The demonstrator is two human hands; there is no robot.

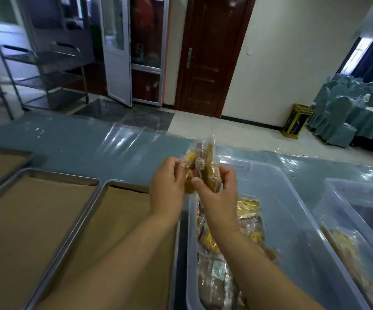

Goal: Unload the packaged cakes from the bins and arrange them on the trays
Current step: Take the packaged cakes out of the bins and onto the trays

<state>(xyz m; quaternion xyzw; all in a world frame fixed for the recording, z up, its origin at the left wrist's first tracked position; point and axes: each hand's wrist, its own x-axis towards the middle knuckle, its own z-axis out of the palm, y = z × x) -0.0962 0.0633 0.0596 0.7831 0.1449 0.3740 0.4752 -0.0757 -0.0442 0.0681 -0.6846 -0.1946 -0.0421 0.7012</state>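
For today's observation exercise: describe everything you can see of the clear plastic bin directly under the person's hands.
The clear plastic bin is a translucent, rounded-cornered tub with a thick rim, standing on the blue, film-covered table between a paper-lined metal tray and a second bin. It holds packaged cakes in clear wrappers along its left side; the right part of its floor looks bare. The left hand and right hand hold wrapped cakes above it.

Trays lie left of the bins, which hold packaged cakes.

Left of the grips, two paper-lined trays lie open (surfaces bare). Below them, bin walls and packaged cakes obstruct passage.
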